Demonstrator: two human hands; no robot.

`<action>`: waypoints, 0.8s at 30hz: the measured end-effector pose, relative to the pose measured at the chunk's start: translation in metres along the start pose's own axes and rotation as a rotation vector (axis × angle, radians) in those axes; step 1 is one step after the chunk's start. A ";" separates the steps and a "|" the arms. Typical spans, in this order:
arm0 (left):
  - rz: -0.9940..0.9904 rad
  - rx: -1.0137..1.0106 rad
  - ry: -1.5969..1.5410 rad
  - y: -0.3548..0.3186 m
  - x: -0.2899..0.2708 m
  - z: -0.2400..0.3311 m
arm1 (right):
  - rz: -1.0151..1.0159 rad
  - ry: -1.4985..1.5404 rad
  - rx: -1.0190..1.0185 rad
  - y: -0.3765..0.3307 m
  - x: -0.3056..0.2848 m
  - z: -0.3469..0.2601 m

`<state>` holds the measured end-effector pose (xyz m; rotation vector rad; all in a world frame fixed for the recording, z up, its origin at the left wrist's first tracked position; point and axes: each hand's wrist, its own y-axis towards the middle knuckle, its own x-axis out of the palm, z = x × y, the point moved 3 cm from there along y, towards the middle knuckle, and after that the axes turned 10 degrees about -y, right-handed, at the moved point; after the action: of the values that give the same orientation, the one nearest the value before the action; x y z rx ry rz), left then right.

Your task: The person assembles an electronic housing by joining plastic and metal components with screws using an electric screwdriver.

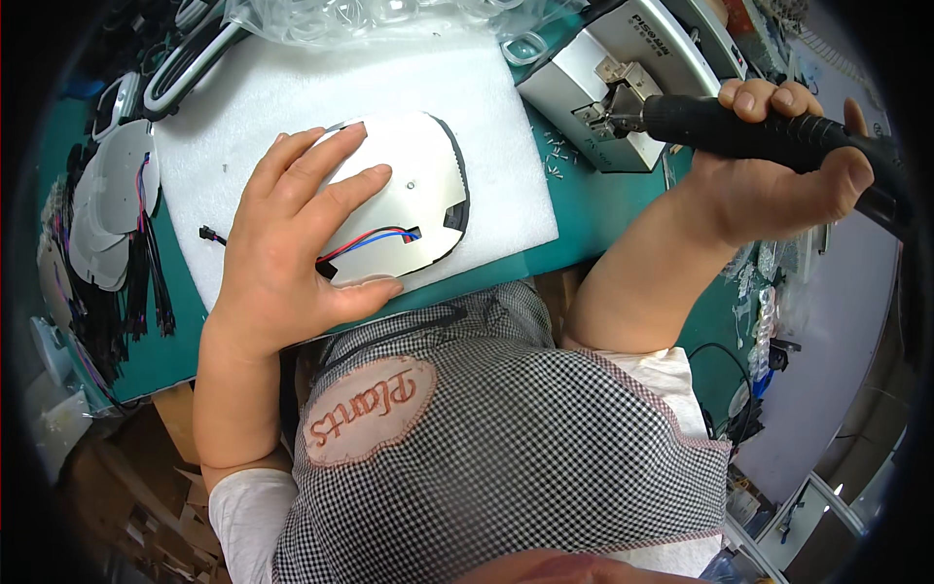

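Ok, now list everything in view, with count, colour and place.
Work surface: one, green, beneath everything on the bench
Foam sheet: one, white, upper centre
Rounded panel: one, white with black edge, on the foam
Wires: at least two, red and blue, at the panel's slot
Wire connector: one, black, foam's left side
Screw feeder: one, white, upper right
Screws: many, silvery, beside the feeder
Electric screwdriver: one, black, tip end at the feeder
Wired plates: several, white, far left
Plastic bag: at least one, clear, top
Apron: one, black-and-white check, lower centre
Left hand: one, bare, on the panel
Right hand: one, bare, holding the screwdriver
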<state>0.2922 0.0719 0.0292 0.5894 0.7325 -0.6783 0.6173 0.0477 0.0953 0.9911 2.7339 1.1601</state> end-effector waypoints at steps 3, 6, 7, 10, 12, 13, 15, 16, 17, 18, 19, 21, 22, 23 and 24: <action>0.004 -0.006 0.004 -0.003 0.000 -0.002 | -0.049 -0.221 0.030 -0.004 0.003 -0.001; -0.012 -0.010 0.007 -0.006 -0.003 -0.004 | -0.239 0.080 0.123 -0.010 0.006 0.002; -0.037 -0.006 0.013 -0.007 -0.004 -0.005 | -0.313 0.114 0.093 -0.014 0.012 -0.003; 0.056 -0.048 -0.062 -0.010 -0.007 -0.006 | -0.603 0.393 0.096 -0.021 0.042 -0.006; 0.065 -0.105 -0.034 -0.014 -0.012 -0.008 | -0.614 0.450 0.103 -0.028 0.054 -0.013; 0.065 -0.134 -0.025 -0.016 -0.013 -0.010 | -0.658 0.448 0.104 -0.032 0.058 -0.018; 0.065 -0.172 -0.014 -0.022 -0.015 -0.016 | -0.745 0.447 0.103 -0.037 0.070 -0.022; 0.057 -0.184 -0.020 -0.024 -0.014 -0.018 | -0.773 0.484 0.075 -0.042 0.079 -0.022; 0.049 -0.193 -0.028 -0.026 -0.013 -0.021 | -0.799 0.519 0.046 -0.047 0.088 -0.022; 0.075 -0.186 -0.074 -0.029 -0.013 -0.024 | -0.827 0.545 0.070 -0.049 0.095 -0.023; 0.084 -0.200 -0.069 -0.030 -0.011 -0.029 | -0.836 0.559 0.074 -0.050 0.100 -0.021; 0.102 -0.172 -0.198 -0.033 -0.005 -0.038 | -0.882 0.580 0.066 -0.052 0.109 -0.018; 0.112 -0.164 -0.239 -0.033 -0.003 -0.040 | -0.903 0.581 0.061 -0.052 0.111 -0.016; 0.117 -0.166 -0.242 -0.033 -0.003 -0.041 | -0.924 0.581 0.056 -0.052 0.114 -0.014; 0.088 -0.186 -0.283 -0.033 -0.004 -0.042 | -0.945 0.580 0.050 -0.051 0.116 -0.012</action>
<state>0.2489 0.0814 -0.0009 0.3436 0.4959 -0.5896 0.4931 0.0777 0.0973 -0.7423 2.9576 1.2525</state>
